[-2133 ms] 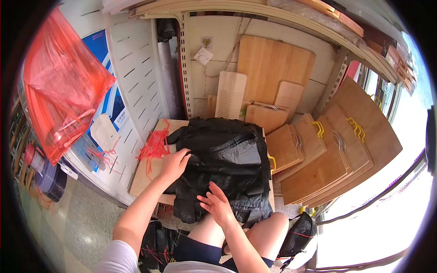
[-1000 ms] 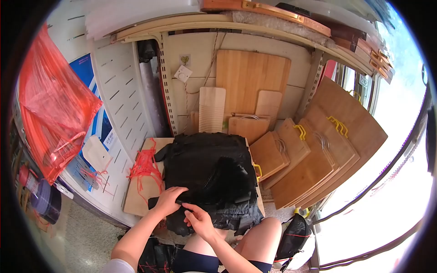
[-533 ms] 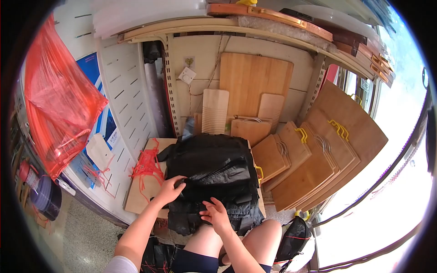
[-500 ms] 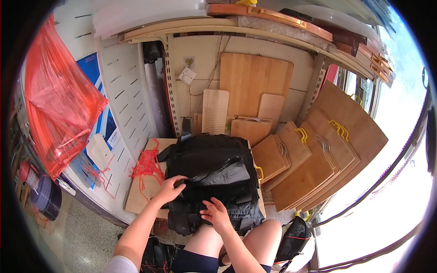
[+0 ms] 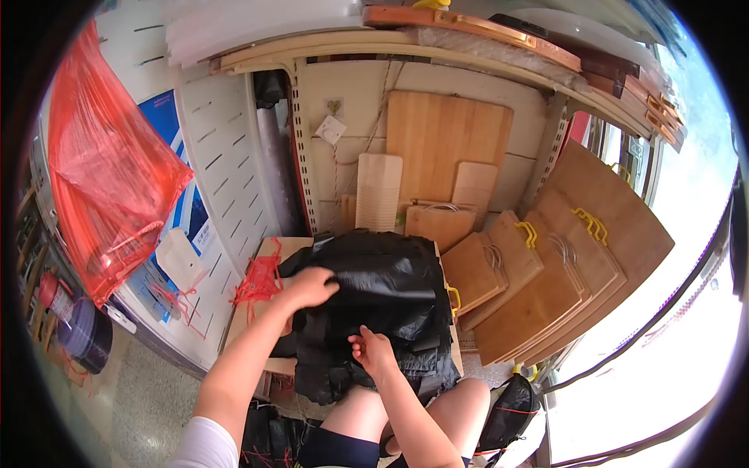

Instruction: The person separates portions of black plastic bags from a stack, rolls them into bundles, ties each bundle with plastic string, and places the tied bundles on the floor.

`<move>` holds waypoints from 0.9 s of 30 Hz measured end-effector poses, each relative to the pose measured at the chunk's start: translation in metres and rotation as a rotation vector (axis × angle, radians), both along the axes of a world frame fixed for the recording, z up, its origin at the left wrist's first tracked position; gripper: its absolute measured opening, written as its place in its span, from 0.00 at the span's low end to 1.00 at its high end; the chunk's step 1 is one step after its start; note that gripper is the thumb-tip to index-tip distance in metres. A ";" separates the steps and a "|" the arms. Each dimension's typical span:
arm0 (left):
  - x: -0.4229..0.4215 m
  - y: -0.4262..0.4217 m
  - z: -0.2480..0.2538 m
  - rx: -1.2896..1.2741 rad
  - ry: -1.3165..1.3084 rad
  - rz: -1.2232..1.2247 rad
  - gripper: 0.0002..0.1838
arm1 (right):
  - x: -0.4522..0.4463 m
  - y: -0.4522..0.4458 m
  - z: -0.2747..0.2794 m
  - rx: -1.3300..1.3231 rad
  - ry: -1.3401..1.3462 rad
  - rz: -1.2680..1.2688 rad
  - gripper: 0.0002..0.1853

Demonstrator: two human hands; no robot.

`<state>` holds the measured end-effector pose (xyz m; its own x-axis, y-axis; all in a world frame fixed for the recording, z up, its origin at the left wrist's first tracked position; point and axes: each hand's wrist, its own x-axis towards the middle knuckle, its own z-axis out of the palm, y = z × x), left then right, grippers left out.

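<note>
A thick pile of black plastic bags (image 5: 382,273) lies in front of me, its lower edges hanging towards my knees. My left hand (image 5: 312,288) rests on the pile's left side, fingers stretched towards the right and lying over the plastic. Lower down, near the front middle of the pile, my right hand (image 5: 374,351) has its fingers curled in. Whether a bit of plastic is caught between those fingers is too small to make out. Under the pile is a wooden board (image 5: 242,320), and red plastic strings (image 5: 260,277) lie on it to the left.
Wooden cutting boards (image 5: 530,304), some with yellow handles, lean on the right. A large board (image 5: 449,144) and ridged washboards (image 5: 380,187) stand at the back. A red plastic bag (image 5: 113,171) hangs at left. More black plastic (image 5: 511,409) sits by my right knee.
My left hand has moved up and slightly right, off the fold it held, and its fingers now stretch over the plastic. My right hand's spread fingers have curled in. The top bag lies flatter.
</note>
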<state>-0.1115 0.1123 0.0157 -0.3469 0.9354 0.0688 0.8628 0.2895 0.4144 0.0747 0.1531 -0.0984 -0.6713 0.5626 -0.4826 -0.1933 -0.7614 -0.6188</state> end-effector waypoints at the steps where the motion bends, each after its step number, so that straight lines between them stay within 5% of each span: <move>1: -0.007 0.003 0.011 0.058 -0.021 -0.013 0.17 | 0.004 -0.004 0.002 0.020 -0.001 0.000 0.12; 6: 0.029 -0.011 0.035 0.174 0.278 -0.011 0.09 | 0.018 -0.019 0.008 0.063 0.017 -0.022 0.14; 8: 0.054 -0.028 0.005 0.139 0.316 -0.071 0.05 | 0.022 -0.020 0.006 0.073 0.049 -0.038 0.15; 13: 0.103 -0.078 -0.056 0.205 0.132 -0.278 0.32 | 0.036 -0.030 -0.007 0.192 0.000 -0.083 0.12; 17: 0.106 -0.078 -0.063 0.319 0.331 -0.173 0.33 | 0.040 -0.033 -0.022 0.454 -0.215 0.034 0.13; 21: 0.098 -0.069 -0.064 0.291 0.536 -0.137 0.34 | 0.051 -0.044 -0.002 0.499 -0.112 0.031 0.15; 27: 0.112 -0.072 -0.058 0.284 0.565 -0.286 0.30 | 0.056 -0.054 0.027 0.188 0.086 -0.097 0.20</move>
